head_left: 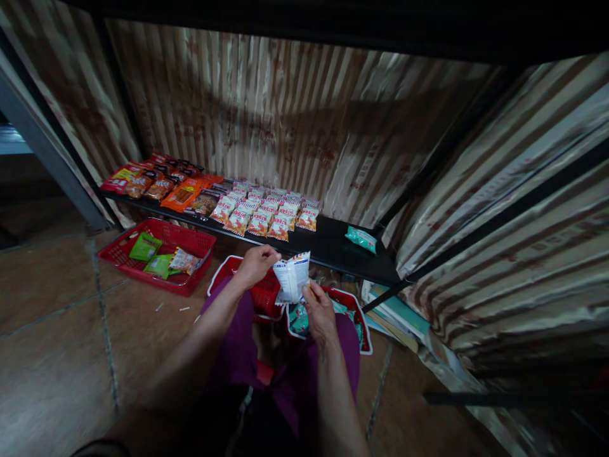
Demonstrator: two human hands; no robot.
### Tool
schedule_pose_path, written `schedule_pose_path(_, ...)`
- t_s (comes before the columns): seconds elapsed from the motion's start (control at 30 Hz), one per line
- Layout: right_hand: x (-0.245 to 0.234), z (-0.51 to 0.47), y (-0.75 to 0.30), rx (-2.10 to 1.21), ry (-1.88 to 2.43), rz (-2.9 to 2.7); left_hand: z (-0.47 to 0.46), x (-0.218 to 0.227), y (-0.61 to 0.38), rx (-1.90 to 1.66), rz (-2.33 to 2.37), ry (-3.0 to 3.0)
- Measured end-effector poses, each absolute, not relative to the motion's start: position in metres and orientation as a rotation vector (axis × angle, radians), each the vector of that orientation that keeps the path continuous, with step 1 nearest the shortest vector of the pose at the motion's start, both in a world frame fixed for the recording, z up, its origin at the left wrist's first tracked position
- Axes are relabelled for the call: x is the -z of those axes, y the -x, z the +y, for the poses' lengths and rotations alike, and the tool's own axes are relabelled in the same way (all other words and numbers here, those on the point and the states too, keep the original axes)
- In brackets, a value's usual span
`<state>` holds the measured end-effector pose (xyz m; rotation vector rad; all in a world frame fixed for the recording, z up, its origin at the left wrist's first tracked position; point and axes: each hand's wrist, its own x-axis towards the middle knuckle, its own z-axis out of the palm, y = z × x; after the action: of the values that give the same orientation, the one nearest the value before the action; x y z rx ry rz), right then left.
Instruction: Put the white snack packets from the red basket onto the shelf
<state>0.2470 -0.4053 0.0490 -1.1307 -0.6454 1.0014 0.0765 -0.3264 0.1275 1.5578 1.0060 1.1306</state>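
Note:
Between my hands, above my knees, is a small snack packet (292, 279) with its printed white back and centre seam facing me. My left hand (257, 265) is closed in a pinch at the packet's upper left corner. On its lower right edge, the thumb and fingers of my right hand (320, 310) are closed. Just beyond, white-and-orange snack packets (259, 222) stand in rows on a black shelf (328, 244). Below my hands are a red basket (266, 298) with a white rim and a second red basket (366, 339) holding green packets (299, 319).
One green packet (361, 239) lies at the shelf's right end. Red and orange snack bags (183, 193) fill its left end. A red basket (190, 285) with several packets sits on the floor at left. A striped curtain (304, 114) hangs behind; a black frame bar (457, 251) slants at right.

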Motion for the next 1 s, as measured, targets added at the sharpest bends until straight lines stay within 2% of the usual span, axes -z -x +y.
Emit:
schedule_pose_path(0.23,-0.051,-0.408,-0.25,-0.964,1.117,-0.647,-0.332,-0.125,-0.09,-1.297,1.328,-1.532)
schedule_pose_path(0.47,-0.054,-0.411,-0.248,-0.964,1.144,-0.602,-0.332,-0.134,-0.1,-1.301,1.259,-1.413)
schedule_pose_path(0.67,-0.054,-0.407,-0.246,-0.878,1.178,-0.443,-0.334,-0.131,-0.102,-1.09,0.918,-0.992)
schedule_pose_path(1.0,-0.059,-0.405,-0.24,-0.841,1.19,-0.386,-0.36,-0.1,-0.103,-0.838,0.879,-1.078)
